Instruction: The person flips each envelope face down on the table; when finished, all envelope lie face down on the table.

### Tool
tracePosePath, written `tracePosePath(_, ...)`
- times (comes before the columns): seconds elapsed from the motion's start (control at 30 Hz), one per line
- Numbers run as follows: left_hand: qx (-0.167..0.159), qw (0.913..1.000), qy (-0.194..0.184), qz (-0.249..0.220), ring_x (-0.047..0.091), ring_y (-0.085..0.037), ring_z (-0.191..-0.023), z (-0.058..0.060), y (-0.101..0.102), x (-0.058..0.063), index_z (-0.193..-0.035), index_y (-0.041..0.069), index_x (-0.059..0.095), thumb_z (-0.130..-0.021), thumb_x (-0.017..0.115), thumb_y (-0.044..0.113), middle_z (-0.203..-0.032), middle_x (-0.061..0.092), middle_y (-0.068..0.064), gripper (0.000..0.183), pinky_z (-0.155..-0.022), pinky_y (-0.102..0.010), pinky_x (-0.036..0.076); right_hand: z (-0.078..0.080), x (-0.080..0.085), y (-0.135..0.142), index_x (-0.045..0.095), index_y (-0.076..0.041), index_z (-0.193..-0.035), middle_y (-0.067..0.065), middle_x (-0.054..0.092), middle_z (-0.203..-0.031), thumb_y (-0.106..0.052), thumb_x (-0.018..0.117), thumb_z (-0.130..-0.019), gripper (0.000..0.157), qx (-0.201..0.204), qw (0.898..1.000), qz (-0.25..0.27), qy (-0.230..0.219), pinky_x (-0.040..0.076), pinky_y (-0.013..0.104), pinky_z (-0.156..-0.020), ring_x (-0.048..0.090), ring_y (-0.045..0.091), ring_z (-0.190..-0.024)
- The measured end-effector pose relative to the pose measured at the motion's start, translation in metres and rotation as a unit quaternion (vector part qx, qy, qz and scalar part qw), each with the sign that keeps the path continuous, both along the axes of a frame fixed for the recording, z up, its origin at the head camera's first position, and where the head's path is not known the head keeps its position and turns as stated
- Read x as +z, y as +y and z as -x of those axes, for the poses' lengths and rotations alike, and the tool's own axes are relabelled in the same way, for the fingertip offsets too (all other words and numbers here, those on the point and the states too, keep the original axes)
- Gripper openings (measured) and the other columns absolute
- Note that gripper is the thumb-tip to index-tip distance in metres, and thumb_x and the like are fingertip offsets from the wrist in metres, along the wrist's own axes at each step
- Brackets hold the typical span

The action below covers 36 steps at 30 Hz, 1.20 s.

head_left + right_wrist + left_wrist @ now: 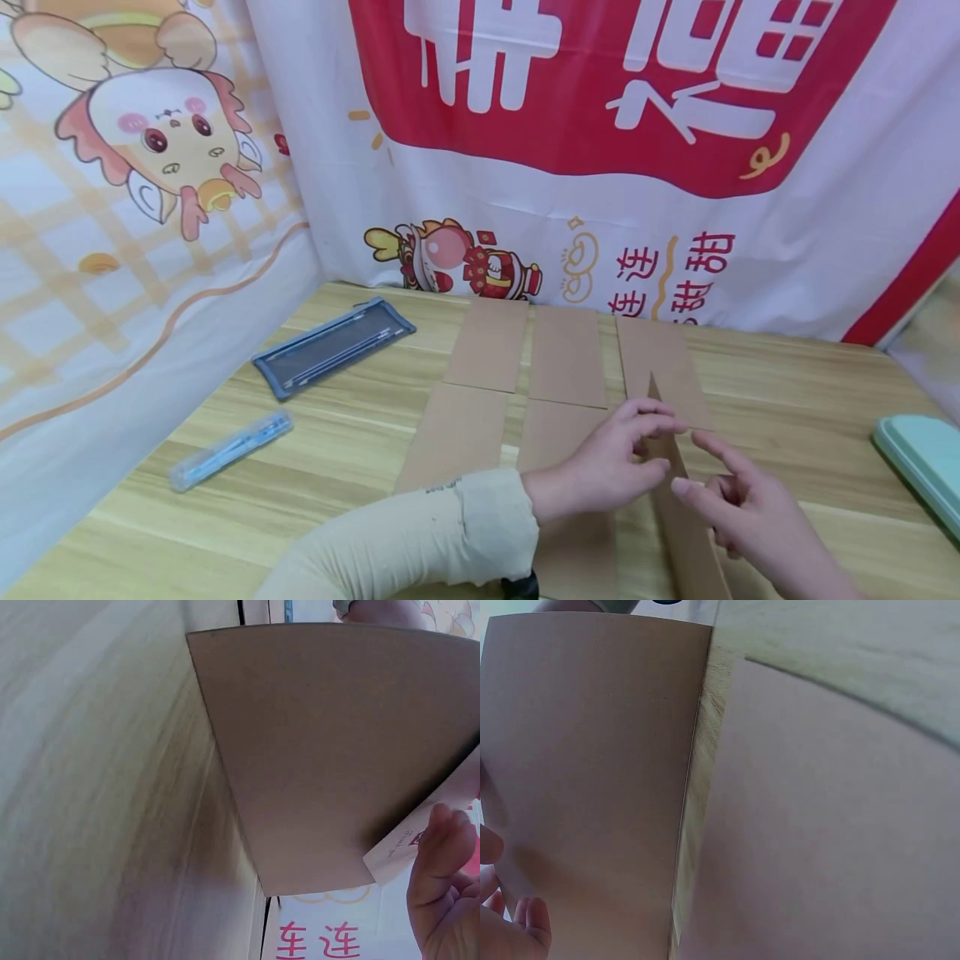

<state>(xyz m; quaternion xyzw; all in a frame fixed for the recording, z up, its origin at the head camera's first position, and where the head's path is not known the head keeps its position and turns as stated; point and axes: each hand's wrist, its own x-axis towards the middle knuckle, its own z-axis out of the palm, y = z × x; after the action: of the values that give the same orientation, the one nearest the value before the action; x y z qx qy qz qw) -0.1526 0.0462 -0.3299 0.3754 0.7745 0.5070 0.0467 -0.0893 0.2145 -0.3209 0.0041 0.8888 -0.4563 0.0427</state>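
A brown cardboard sheet [686, 533] stands on its long edge between my hands and bows slightly. In the right wrist view a pale strip with small print [405, 840] runs along its upper edge. My left hand [611, 458] pinches that upper edge, thumb on the near side, fingers reaching over; the exact contact is partly hidden. My right hand [750, 508] is beside the sheet's right face, thumb and index finger extended and apart, other fingers curled. In the right wrist view the right fingers [442, 862] are close to the printed strip.
Several flat cardboard pieces [566, 354] lie in rows under and beyond my left arm. A blue mesh pencil pouch [333, 346] and a clear case with blue contents [231, 450] lie at left. A mint-green case [922, 462] is at far right. A printed cloth [465, 183] hangs behind.
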Motion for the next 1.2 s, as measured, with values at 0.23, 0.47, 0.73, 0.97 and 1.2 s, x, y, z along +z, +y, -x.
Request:
tracePosePath(0.23,-0.021,0.9993,0.026,0.017,0.048,-0.002,-0.11,0.002,-0.002,-0.002,-0.129,0.005,0.052,-0.084,0.058,-0.002,-0.139,0.039,-0.004,0.046,-0.082,-0.007,0.043,0.005,-0.011,0.007,0.028,-0.006,-0.144,-0.003,0.042,-0.06,-0.02,0.053,-0.093,0.059,0.022,0.998,0.051,-0.011,0.037,0.023,-0.036,0.036,0.007,-0.04)
tracePosePath(0.47,-0.037,0.9993,-0.001,-0.008,0.05,-0.002,-0.109,0.002,-0.002,-0.006,-0.134,0.007,0.047,-0.084,0.057,-0.005,-0.144,0.036,-0.003,0.053,-0.085,-0.01,0.045,0.007,-0.019,0.005,0.028,0.002,-0.142,-0.006,0.038,-0.054,-0.014,0.05,-0.092,0.056,0.031,0.996,0.082,-0.002,0.035,0.022,-0.031,0.033,0.006,-0.036)
tracePosePath(0.73,-0.048,0.9975,-0.038,-0.034,0.049,-0.001,-0.11,0.002,-0.003,-0.01,-0.136,0.006,0.045,-0.085,0.055,-0.008,-0.144,0.035,-0.002,0.054,-0.088,-0.013,0.045,0.01,-0.016,0.004,0.03,0.003,-0.142,-0.006,0.047,-0.052,-0.008,0.047,-0.09,0.055,0.047,0.996,0.08,0.002,0.031,0.021,-0.028,0.03,0.002,-0.032)
tracePosePath(0.97,-0.046,0.9971,-0.047,-0.04,0.049,-0.001,-0.11,0.003,-0.003,-0.012,-0.136,0.007,0.045,-0.084,0.054,-0.009,-0.145,0.035,-0.002,0.055,-0.087,-0.011,0.044,0.015,-0.012,0.006,0.03,0.011,-0.138,0.003,0.068,-0.075,-0.002,0.046,-0.089,0.053,0.095,0.993,0.057,0.033,0.045,0.023,-0.039,0.048,0.0,-0.045)
tracePosePath(1.2,-0.055,0.9919,-0.093,-0.066,0.049,-0.004,-0.117,0.006,-0.003,-0.007,-0.138,0.009,0.042,-0.086,0.053,-0.008,-0.148,0.034,-0.001,0.055,-0.09,-0.013,0.043,0.019,-0.01,0.012,0.039,0.014,-0.132,-0.006,0.048,-0.055,0.001,0.053,-0.083,0.052,0.062,0.996,-0.008,0.064,0.04,0.023,-0.042,0.043,0.002,-0.048)
